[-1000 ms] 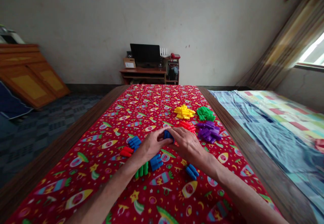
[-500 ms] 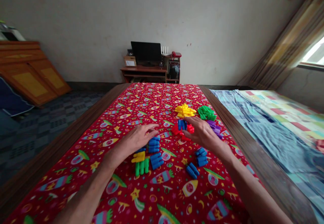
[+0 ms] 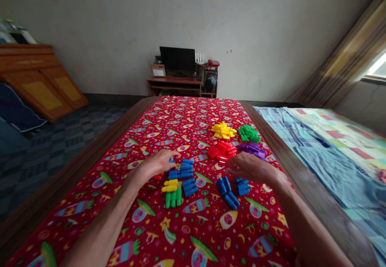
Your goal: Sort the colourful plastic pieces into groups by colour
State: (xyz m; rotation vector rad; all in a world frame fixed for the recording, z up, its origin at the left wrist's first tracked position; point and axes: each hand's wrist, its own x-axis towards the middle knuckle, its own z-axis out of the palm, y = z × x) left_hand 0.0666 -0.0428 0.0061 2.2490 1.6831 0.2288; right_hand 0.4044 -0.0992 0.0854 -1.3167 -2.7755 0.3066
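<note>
My left hand (image 3: 155, 163) lies palm down on the red rocket-print cloth (image 3: 181, 122), its fingertips pinched on a small blue block (image 3: 172, 161); a red block (image 3: 157, 176) peeks out under it. Just right of it lie stacked blue blocks (image 3: 182, 173), another blue block (image 3: 189, 186), a yellow block (image 3: 169, 185) and a green block (image 3: 173, 198). My right hand (image 3: 250, 167) hovers palm down, fingers loosely spread and empty, above two blue clusters (image 3: 226, 190) (image 3: 242, 186). Beyond it sit sorted piles: red (image 3: 222, 150), purple (image 3: 251, 149), yellow (image 3: 223, 130), green (image 3: 249, 133).
The cloth covers a long wooden table (image 3: 304, 178). A bed with checked sheets (image 3: 325, 146) runs along the right, under a curtain (image 3: 346, 58). A desk with a monitor (image 3: 177, 60) stands at the far wall, and a wooden cabinet (image 3: 39, 82) at the left.
My hands parted from the blue block they held together. The right hand carried it toward the red pile, then drew back without it; the left hand reached onto a blue block.
</note>
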